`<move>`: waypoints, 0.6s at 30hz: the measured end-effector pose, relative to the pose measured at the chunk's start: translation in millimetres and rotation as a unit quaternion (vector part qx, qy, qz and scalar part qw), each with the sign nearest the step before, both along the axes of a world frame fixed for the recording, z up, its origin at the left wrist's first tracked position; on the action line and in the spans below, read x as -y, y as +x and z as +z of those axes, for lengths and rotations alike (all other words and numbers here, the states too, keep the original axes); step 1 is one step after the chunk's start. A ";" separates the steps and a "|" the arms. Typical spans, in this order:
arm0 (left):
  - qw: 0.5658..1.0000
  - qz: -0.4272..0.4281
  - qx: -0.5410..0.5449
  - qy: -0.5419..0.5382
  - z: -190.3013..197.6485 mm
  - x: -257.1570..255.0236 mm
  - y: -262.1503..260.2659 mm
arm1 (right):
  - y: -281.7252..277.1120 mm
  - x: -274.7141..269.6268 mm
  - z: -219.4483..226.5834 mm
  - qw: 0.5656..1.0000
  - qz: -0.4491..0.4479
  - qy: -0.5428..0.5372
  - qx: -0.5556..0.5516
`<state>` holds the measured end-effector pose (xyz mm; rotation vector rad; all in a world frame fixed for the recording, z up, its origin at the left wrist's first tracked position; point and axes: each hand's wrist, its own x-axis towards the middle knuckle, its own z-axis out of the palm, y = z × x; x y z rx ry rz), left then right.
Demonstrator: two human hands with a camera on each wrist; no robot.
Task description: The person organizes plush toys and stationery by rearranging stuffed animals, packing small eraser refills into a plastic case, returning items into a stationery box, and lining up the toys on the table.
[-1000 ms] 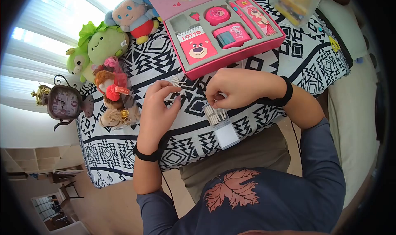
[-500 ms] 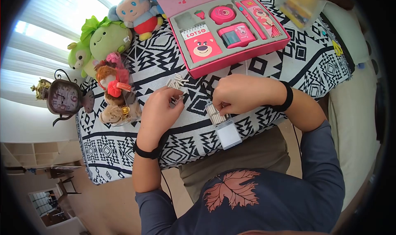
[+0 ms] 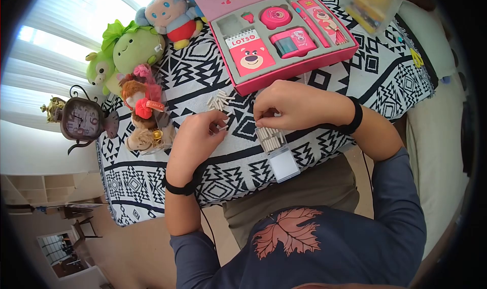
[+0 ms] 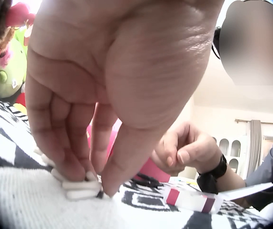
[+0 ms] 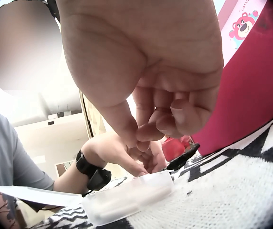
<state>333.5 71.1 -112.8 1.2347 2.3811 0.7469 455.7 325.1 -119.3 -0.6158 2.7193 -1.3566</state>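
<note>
My left hand (image 3: 190,142) rests low on the patterned cloth, its fingertips and thumb pinching short white sticks (image 4: 81,186) near the surface. Just beyond it lies a small loose pile of the same sticks (image 3: 219,100). Curled fingers and a thumb meeting the index finger show on my right hand (image 3: 289,104), just above one end of a small clear case (image 5: 127,198). Nothing shows between those fingertips. The case lies with its lid (image 3: 284,166) folded open toward the body, and rows of white sticks (image 3: 272,139) fill it.
A pink gift box (image 3: 294,68) with a notepad (image 3: 251,56) and other stationery stands open beyond the hands. Plush toys (image 3: 134,50) and wrapped dolls (image 3: 144,111) line the left side, beside a clock (image 3: 81,119). At the far right are a translucent bag (image 3: 368,10) and yellow scissors (image 3: 417,58).
My right hand dipped to the case and has lifted slightly off it again. My left hand has drawn back from the loose pile, now more exposed, and its fingers have closed in.
</note>
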 end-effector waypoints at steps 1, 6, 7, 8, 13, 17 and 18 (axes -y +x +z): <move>0.999 -0.015 -0.027 -0.008 0.3 1.2 -0.2 | 0.1 -0.1 -1.3 1.000 -0.002 0.000 0.000; 0.998 -0.011 -0.064 -0.009 6.9 -3.8 5.7 | -1.1 -0.4 -2.0 1.000 -0.003 -0.012 -0.020; 0.999 0.014 -0.032 0.014 9.1 -4.1 6.4 | -1.5 -0.4 -2.7 1.000 -0.003 -0.013 -0.020; 0.999 0.038 0.000 0.038 10.3 -4.6 6.8 | -2.1 -0.5 -3.6 0.999 0.003 -0.029 -0.019; 0.949 0.069 0.243 0.189 -2.4 -15.9 21.4 | 1.2 0.8 9.2 0.998 -0.005 -0.049 0.048; 0.921 0.040 0.322 0.216 -11.0 -23.7 30.1 | 1.3 -0.7 8.9 0.991 -0.006 -0.081 0.107; 0.915 0.033 0.339 0.218 -12.2 -24.5 31.1 | 1.0 -1.1 8.1 0.987 -0.007 -0.082 0.137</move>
